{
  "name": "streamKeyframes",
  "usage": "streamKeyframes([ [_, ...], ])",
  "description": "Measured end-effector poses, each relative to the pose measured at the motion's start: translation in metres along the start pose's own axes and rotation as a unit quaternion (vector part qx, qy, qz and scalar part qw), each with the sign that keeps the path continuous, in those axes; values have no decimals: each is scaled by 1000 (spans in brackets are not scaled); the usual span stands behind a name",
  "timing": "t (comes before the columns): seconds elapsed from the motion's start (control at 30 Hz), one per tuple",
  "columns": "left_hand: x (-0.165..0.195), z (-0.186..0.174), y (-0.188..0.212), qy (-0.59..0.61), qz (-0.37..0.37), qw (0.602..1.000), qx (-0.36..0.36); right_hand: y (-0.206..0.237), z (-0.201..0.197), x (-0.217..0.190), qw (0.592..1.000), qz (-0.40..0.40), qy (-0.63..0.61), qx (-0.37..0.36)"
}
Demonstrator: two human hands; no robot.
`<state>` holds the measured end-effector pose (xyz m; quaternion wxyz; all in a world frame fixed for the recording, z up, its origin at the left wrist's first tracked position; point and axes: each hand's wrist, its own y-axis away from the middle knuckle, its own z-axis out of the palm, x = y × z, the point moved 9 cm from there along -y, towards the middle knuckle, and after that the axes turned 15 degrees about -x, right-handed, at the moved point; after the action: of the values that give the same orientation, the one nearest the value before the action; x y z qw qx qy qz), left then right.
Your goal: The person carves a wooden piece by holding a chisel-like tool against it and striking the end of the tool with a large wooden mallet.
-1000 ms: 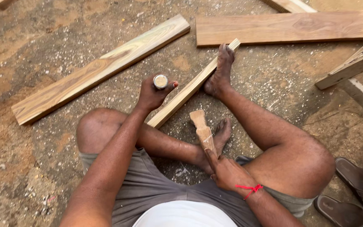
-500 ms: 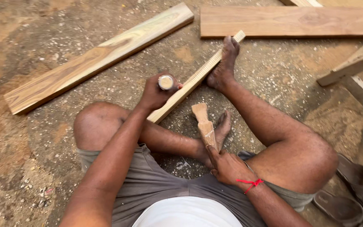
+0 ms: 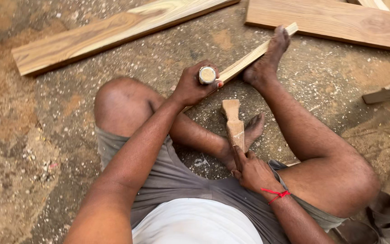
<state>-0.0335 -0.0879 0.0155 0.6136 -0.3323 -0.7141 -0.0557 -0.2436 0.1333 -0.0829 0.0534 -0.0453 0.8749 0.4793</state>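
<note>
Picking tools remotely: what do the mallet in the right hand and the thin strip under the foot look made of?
Mallet: apparently bare, pale unfinished wood, rough-cut faces. Strip: light raw wood, visible grain, no paint or varnish apparent. Right hand grips the mallet's handle.

A pale tan wooden mallet (image 3: 233,122); a silvery, cream-topped chisel handle (image 3: 207,75); a streaked honey-and-brown plank (image 3: 113,34); a reddish-brown board (image 3: 335,20); grey shorts (image 3: 177,180); a red wrist thread (image 3: 276,194); speckled grey-brown ground (image 3: 32,135).

A long pale plank (image 3: 113,34) is lying on the dusty floor (image 3: 28,149), a wider brown board (image 3: 339,22) resting nearby, dark sandals (image 3: 375,221) sitting at bottom right.
</note>
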Motion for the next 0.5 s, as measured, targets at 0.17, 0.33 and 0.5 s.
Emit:
streamKeyframes([
  [0.17, -14, -1, 11, -16, -61, 998, -13, -1, 1, -3, 1000, -2, 16, 6],
  [0.33, -16, -1, 11, -10, -18, 1000, -4, 6, -1, -8, 1000, -1, 13, 17],
  [0.5, -20, -3, 11, -32, -12, 999, -1, -14, 10, 11, 1000, 0, 7, 30],
])
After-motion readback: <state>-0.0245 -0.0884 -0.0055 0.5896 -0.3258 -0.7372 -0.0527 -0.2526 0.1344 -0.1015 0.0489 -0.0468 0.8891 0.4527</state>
